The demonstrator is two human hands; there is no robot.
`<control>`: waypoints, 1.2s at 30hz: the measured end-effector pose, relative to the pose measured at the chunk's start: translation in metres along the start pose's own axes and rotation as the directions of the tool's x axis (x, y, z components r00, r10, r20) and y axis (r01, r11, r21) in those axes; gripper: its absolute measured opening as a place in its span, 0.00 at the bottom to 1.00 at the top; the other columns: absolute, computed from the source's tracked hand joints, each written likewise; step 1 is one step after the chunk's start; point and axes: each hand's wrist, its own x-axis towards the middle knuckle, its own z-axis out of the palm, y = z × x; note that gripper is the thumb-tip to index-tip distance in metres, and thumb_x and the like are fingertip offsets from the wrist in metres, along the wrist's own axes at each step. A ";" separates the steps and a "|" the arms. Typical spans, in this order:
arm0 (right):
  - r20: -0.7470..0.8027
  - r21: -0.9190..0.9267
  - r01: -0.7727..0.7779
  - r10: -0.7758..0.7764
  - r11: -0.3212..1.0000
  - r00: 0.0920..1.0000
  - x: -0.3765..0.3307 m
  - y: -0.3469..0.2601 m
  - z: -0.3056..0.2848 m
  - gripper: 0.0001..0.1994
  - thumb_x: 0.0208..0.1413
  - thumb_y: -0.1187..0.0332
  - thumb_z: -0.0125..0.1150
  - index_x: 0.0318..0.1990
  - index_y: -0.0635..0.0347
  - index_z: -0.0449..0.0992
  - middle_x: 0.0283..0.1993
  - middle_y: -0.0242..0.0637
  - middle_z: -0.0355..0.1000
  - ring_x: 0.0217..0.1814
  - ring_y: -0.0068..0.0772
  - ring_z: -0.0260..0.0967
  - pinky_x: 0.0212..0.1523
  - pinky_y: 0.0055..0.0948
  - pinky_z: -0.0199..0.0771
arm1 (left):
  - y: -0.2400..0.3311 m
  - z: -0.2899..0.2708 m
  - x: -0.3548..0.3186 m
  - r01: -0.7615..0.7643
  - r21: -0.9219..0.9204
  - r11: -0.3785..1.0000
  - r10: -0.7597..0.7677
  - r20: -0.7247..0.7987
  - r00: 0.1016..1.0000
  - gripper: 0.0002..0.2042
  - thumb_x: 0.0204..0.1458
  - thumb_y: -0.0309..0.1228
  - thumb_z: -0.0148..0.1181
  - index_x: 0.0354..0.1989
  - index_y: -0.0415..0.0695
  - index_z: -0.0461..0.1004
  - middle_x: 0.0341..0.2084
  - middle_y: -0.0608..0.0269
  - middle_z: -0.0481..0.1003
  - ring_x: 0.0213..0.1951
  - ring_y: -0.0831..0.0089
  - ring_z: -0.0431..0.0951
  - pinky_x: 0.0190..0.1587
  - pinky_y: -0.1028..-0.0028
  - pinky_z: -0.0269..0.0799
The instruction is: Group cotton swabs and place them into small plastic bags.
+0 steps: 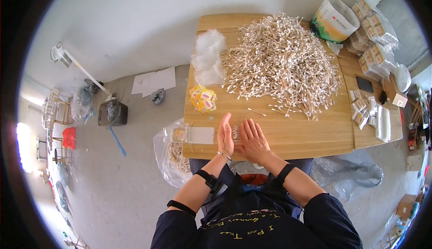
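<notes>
While the left hand (pixel 225 134) stands on edge and the right hand (pixel 253 139) lies flat, both open, they press a small bundle of cotton swabs (pixel 236 132) between them on the tabletop (pixel 315 132), at six o'clock from the big swab pile (pixel 283 60).

Clear plastic bags (pixel 208 55), stacked at desk's (pixel 310 134) left edge. Yellow packets (pixel 203 99), small cluster just below them. Paper bucket (pixel 336 20), tilted, far right corner. Filled packets (pixel 372 37), bagged stacks beside it. Black phone (pixel 365 84). White paper sheets (pixel 154 80) on floor.
</notes>
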 end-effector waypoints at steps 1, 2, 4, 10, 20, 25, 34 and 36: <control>0.004 -0.077 0.013 -0.013 0.997 1.000 -0.002 -0.002 0.001 0.41 0.56 0.44 0.46 0.67 0.69 0.46 0.72 0.52 0.39 0.76 0.49 0.29 0.72 0.43 0.28 | -0.001 0.001 0.000 -0.008 -0.002 1.000 0.008 0.007 1.000 0.29 0.64 0.48 0.37 0.63 0.33 0.55 0.62 0.50 0.58 0.65 0.63 0.55 0.66 0.67 0.47; 0.009 -0.153 0.028 -0.027 0.988 1.000 -0.003 -0.003 0.001 0.45 0.54 0.38 0.44 0.67 0.69 0.47 0.72 0.52 0.39 0.76 0.48 0.28 0.72 0.42 0.28 | -0.002 0.002 0.000 -0.017 -0.004 1.000 0.017 0.013 1.000 0.29 0.64 0.47 0.37 0.62 0.33 0.56 0.62 0.50 0.58 0.65 0.63 0.55 0.66 0.67 0.47; 0.021 -0.192 0.008 -0.004 0.981 1.000 0.005 -0.002 -0.002 0.45 0.54 0.38 0.44 0.67 0.69 0.47 0.72 0.51 0.39 0.76 0.48 0.29 0.72 0.43 0.28 | -0.001 0.002 0.000 -0.034 -0.007 0.999 0.034 0.025 0.999 0.28 0.64 0.47 0.37 0.62 0.34 0.57 0.62 0.51 0.59 0.64 0.64 0.56 0.66 0.67 0.47; 0.018 -0.183 0.005 -0.001 0.983 1.000 0.001 0.000 0.005 0.44 0.54 0.38 0.44 0.67 0.69 0.48 0.72 0.51 0.40 0.76 0.48 0.29 0.72 0.44 0.28 | 0.009 0.002 -0.002 0.019 0.041 0.999 -0.021 0.056 0.998 0.27 0.64 0.45 0.37 0.62 0.34 0.57 0.61 0.50 0.60 0.63 0.63 0.58 0.65 0.68 0.49; -0.287 0.175 -0.177 0.222 0.969 0.932 0.041 0.056 -0.021 0.22 0.48 0.76 0.51 0.53 0.54 0.68 0.53 0.43 0.61 0.57 0.49 0.56 0.58 0.47 0.54 | -0.011 0.003 -0.002 0.205 -0.107 0.973 -0.202 0.038 0.979 0.26 0.64 0.44 0.38 0.62 0.34 0.56 0.61 0.50 0.60 0.64 0.63 0.58 0.64 0.69 0.50; -0.304 0.176 -0.014 0.068 0.984 0.950 0.036 0.033 -0.006 0.15 0.51 0.75 0.52 0.46 0.51 0.75 0.49 0.37 0.65 0.54 0.48 0.58 0.56 0.45 0.55 | -0.012 -0.002 0.000 0.114 -0.033 0.993 -0.113 0.008 0.994 0.26 0.65 0.43 0.37 0.62 0.34 0.56 0.61 0.49 0.59 0.64 0.62 0.56 0.65 0.69 0.49; -0.446 0.328 -0.126 0.271 0.936 0.853 0.022 0.032 0.009 0.18 0.47 0.80 0.51 0.48 0.58 0.72 0.52 0.42 0.64 0.56 0.51 0.57 0.59 0.46 0.54 | 0.004 0.007 0.007 0.107 -0.315 0.943 -0.124 -0.032 0.992 0.28 0.64 0.45 0.37 0.64 0.34 0.52 0.64 0.48 0.54 0.67 0.61 0.51 0.68 0.66 0.45; -0.446 0.347 -0.050 0.212 0.936 0.870 0.020 0.029 0.017 0.19 0.47 0.81 0.50 0.50 0.59 0.70 0.53 0.43 0.63 0.56 0.53 0.56 0.59 0.46 0.55 | -0.003 0.007 0.009 0.063 -0.218 0.974 -0.075 -0.045 0.996 0.27 0.64 0.45 0.38 0.62 0.33 0.56 0.62 0.48 0.57 0.65 0.61 0.55 0.66 0.67 0.47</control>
